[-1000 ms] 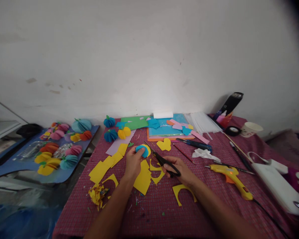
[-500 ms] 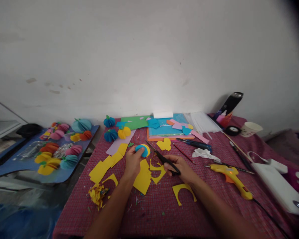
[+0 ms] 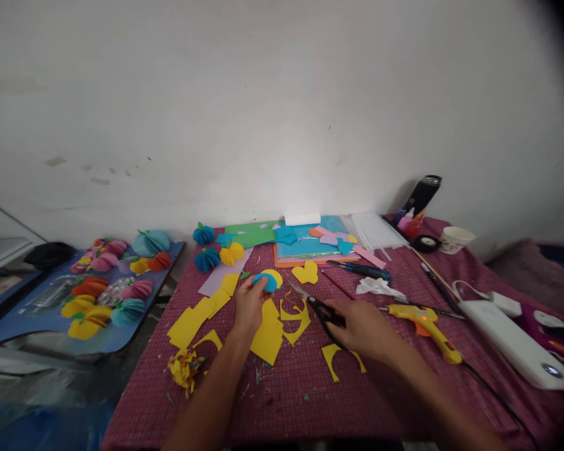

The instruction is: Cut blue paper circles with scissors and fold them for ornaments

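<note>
Scissors (image 3: pixel 328 313) shifted right, clamped in right hand (image 3: pixel 363 324), left hand (image 3: pixel 248 309) pinching paper discs (image 3: pixel 270 283), cloth (image 3: pixel 319 410) bare along near edge

the blue disc (image 3: pixel 264 283), round-edged, is pinched at the left hand's (image 3: pixel 249 305) fingertips. the yellow disc (image 3: pixel 277 277) shows behind it, just right of that grip. the scissors (image 3: pixel 318 308), black-handled with silvery blades, sit in the right hand (image 3: pixel 360 322), blades slanting forward-left from the grip, apart from both discs.
</note>
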Demonstrator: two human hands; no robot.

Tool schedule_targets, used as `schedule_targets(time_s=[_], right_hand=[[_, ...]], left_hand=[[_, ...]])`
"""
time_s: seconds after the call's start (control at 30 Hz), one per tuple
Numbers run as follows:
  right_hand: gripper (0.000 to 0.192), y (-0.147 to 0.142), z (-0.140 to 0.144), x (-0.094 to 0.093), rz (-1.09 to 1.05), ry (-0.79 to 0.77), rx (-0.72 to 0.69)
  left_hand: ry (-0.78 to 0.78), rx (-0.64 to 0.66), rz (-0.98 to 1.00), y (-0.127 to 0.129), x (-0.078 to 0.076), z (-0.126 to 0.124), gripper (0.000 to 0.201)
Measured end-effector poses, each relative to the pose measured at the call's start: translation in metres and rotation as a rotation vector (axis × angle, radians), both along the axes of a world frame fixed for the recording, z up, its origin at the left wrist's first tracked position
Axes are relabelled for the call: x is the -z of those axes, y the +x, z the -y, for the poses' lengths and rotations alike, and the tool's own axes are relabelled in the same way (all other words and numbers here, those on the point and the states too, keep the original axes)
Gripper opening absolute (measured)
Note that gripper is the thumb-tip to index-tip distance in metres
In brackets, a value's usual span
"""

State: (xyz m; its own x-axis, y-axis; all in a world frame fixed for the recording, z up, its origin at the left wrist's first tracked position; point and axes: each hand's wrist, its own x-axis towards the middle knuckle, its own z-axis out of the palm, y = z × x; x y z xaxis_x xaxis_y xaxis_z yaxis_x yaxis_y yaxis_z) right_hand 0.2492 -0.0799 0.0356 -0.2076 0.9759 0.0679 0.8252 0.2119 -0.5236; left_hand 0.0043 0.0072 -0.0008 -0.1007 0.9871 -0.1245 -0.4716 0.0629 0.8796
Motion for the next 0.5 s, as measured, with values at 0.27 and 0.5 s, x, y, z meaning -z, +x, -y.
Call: schedule_targets(time_s=[0.27,0.5], right_hand=[[0.027,0.014,0.036,0.002,0.5,-0.034,-0.002],[0.017,0.001,0.01,-0.017,0.026,0.009,-0.03]], left_hand=[[0.023,0.019,-0.016,0.0,0.002,-0.001,0.033],[0.083,0.169,-0.167,0.005,0.002,0.003,0.027]])
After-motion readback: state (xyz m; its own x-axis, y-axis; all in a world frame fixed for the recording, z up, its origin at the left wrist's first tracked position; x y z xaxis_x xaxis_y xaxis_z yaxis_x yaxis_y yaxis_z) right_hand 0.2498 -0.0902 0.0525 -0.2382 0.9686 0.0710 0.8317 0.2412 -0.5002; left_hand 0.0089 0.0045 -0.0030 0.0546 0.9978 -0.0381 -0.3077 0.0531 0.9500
